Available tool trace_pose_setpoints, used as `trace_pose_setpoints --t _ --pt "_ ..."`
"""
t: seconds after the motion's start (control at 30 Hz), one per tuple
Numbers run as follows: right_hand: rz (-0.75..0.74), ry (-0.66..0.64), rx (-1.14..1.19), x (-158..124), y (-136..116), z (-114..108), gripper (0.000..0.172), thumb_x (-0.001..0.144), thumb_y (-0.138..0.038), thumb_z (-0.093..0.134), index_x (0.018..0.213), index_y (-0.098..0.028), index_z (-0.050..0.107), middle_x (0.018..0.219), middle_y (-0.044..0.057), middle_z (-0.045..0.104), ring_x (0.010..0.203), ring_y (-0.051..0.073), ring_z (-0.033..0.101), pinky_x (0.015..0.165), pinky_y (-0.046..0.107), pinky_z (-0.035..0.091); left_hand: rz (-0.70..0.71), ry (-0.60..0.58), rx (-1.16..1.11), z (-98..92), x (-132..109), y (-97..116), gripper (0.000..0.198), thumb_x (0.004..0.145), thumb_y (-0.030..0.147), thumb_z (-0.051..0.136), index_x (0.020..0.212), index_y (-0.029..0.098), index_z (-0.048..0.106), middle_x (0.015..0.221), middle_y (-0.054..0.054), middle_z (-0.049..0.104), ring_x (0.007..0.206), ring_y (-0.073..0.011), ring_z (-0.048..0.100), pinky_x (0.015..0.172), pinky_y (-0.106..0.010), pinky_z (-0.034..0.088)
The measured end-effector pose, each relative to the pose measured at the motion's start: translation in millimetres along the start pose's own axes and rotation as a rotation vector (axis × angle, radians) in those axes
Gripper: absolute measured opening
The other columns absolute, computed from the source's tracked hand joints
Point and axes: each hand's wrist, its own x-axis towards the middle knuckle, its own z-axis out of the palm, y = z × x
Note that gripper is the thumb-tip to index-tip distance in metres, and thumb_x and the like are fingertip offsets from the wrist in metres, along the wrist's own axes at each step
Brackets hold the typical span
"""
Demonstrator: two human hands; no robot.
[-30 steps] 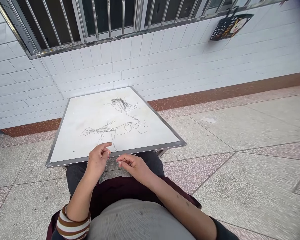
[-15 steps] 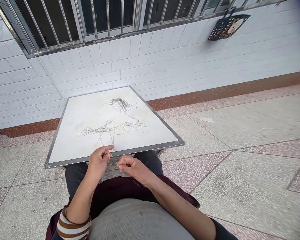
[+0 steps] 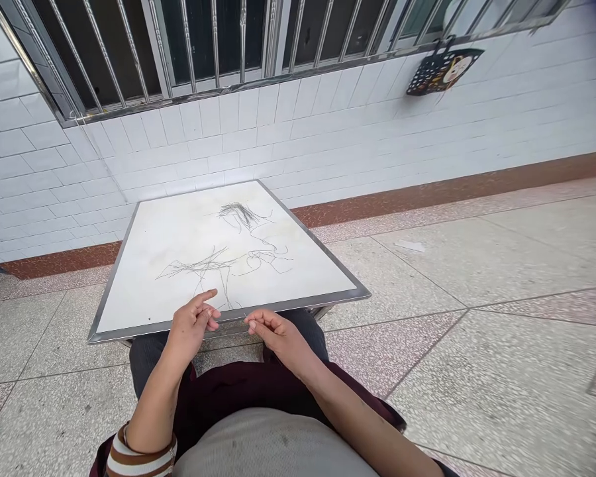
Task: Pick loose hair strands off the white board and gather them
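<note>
My left hand [image 3: 193, 324] is over the near edge of a white-topped table [image 3: 129, 285], index finger stretched out and thumb pressed against the other fingers. Whatever those fingers hold, if anything, is too fine to make out. To its right, my right hand [image 3: 274, 333] pinches a thin strand between thumb and forefinger; only a faint tip shows past the fingers. A gap separates the two hands. On the tabletop lie a loose spread of thin dark strands [image 3: 201, 266], some curled strands [image 3: 261, 258] and a denser bundle [image 3: 239, 213] farther back.
The table's grey metal rim [image 3: 302, 303] runs above my knees. Behind it stands a white tiled wall [image 3: 278, 149] with a barred window [image 3: 218, 46]. A dotted dark bag [image 3: 440, 71] hangs at upper right. A white scrap [image 3: 410, 246] lies on the speckled floor.
My hands have moved apart: the left a little leftward, the right a little rightward. The view has tipped slightly upward. The strands on the table look much the same.
</note>
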Motion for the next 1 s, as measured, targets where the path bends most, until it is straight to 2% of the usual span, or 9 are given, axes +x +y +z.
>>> trace_pose_setpoints --t 0.13,0.23,0.33,0.43,0.53,0.6,0.73,0.83,1.0 --pt "-0.048 0.105 -0.144 2.5 0.4 0.4 0.025 0.085 -0.046 0.054 0.092 -0.024 0.064 0.083 0.003 0.066 0.076 0.019 0.059 0.07 0.032 0.044 -0.003 0.0 -0.112 7.3 5.6 -7.0 0.048 0.086 0.038 0.055 0.129 0.016 0.056 0.091 -0.007 0.068 0.066 -0.0119 0.063 0.068 -0.03 0.055" --pt "-0.043 0.139 -0.171 9.1 -0.4 -5.9 0.027 0.085 -0.048 0.052 0.092 -0.024 0.063 0.086 0.004 0.067 0.078 0.021 0.061 0.072 0.033 0.045 -0.004 0.044 -0.129 2.0 12.6 -12.2 0.051 0.085 0.046 0.055 0.127 0.017 0.057 0.098 -0.009 0.068 0.071 -0.0132 0.064 0.068 -0.029 0.055" --pt "-0.02 0.17 -0.132 24.6 2.7 -19.0 0.031 0.084 -0.052 0.052 0.092 -0.023 0.063 0.083 0.004 0.067 0.081 0.021 0.061 0.074 0.033 0.045 -0.01 0.172 -0.098 -16.4 22.0 -25.2 0.055 0.084 0.052 0.054 0.126 0.015 0.057 0.101 -0.011 0.068 0.075 -0.0145 0.064 0.063 -0.026 0.053" --pt "-0.022 0.193 -0.117 52.1 6.2 -35.4 0.032 0.082 -0.052 0.053 0.091 -0.022 0.063 0.084 0.004 0.067 0.08 0.02 0.061 0.073 0.032 0.044 -0.03 0.307 -0.025 -42.8 33.4 -50.3 0.057 0.083 0.055 0.052 0.123 0.013 0.059 0.097 -0.011 0.069 0.069 -0.0146 0.063 0.059 -0.026 0.051" --pt "0.013 0.212 -0.157 93.5 3.7 -52.6 0.031 0.08 -0.049 0.054 0.09 -0.021 0.063 0.083 0.003 0.068 0.073 0.017 0.058 0.065 0.029 0.043 -0.081 0.491 0.11 -67.3 44.8 -80.2 0.054 0.084 0.053 0.046 0.118 0.014 0.061 0.092 -0.01 0.071 0.072 -0.0174 0.063 0.062 -0.029 0.051" --pt "0.036 0.228 -0.191 127.8 -1.5 -63.1 0.031 0.081 -0.047 0.052 0.091 -0.02 0.063 0.085 0.003 0.069 0.07 0.015 0.056 0.062 0.027 0.042 -0.096 0.567 0.142 -77.7 50.5 -97.9 0.053 0.085 0.052 0.044 0.119 0.014 0.061 0.092 -0.011 0.071 0.076 -0.0202 0.064 0.068 -0.033 0.051" --pt "0.066 0.266 -0.256 204.9 -9.7 -76.4 0.027 0.085 -0.041 0.052 0.095 -0.02 0.064 0.094 0.003 0.07 0.067 0.013 0.055 0.059 0.026 0.042 -0.111 0.71 0.285 -80.2 56.0 -124.8 0.047 0.088 0.046 0.039 0.12 0.019 0.061 0.095 -0.008 0.072 0.086 -0.0234 0.066 0.082 -0.038 0.049" --pt "0.124 0.256 -0.342 260.1 -5.9 -76.9 0.022 0.09 -0.034 0.051 0.099 -0.019 0.065 0.097 0.004 0.07 0.07 0.013 0.058 0.062 0.027 0.047 -0.065 0.703 0.438 -72.5 57.3 -138.4 0.046 0.091 0.042 0.036 0.124 0.021 0.059 0.102 -0.008 0.071 0.101 -0.0257 0.063 0.086 -0.039 0.048" --pt "0.234 0.187 -0.506 329.8 13.3 -69.0 0.029 0.094 -0.034 0.056 0.117 -0.016 0.058 0.116 0.008 0.061 0.096 0.019 0.062 0.082 0.039 0.054 -0.046 0.674 0.553 -63.8 58.0 -148.0 0.045 0.092 0.041 0.037 0.124 0.02 0.06 0.114 -0.009 0.068 0.108 -0.026 0.062 0.092 -0.039 0.047"
